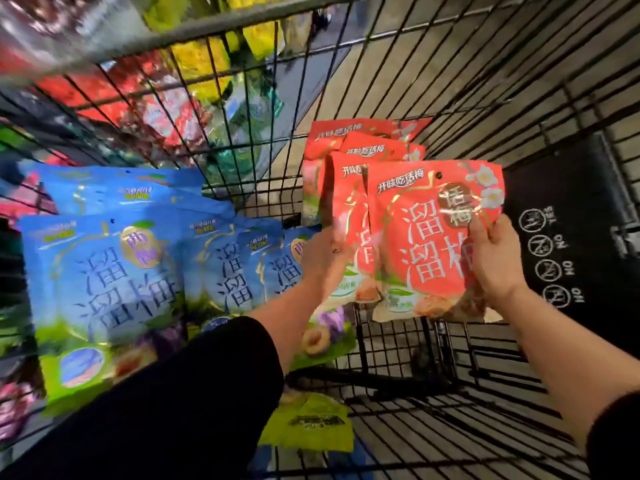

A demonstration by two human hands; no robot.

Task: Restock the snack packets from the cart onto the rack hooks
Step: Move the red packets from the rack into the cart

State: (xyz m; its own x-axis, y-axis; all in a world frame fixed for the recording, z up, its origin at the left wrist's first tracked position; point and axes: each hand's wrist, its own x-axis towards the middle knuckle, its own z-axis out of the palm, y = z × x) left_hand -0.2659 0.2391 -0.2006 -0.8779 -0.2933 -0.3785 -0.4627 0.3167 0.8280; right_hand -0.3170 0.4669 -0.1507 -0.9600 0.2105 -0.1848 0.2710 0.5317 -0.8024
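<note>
Looking down from the head camera, both hands are inside the wire cart (450, 81). The right hand (493, 261) grips the front red packet (433, 237) by its right edge, with the fingers curled over the front. The left hand (323, 258) is at the left edge of the red packets; it is blurred, but its fingers look curled round that edge. More red packets (363, 147) stand in a row just behind the front one. Blue packets (104, 271) lie in a pile on the left side of the cart. A green packet (311, 422) lies flat on the cart floor, near the person.

I think the job right now is to lift red packets out. To do it well, hold both edges firmly so no packet slips back. Keep the top side up, because the small hang hole (439, 175) near the top has to slide onto a hook. The rack hooks are not in view. Lift straight up so the corners do not catch on the wires.
</note>
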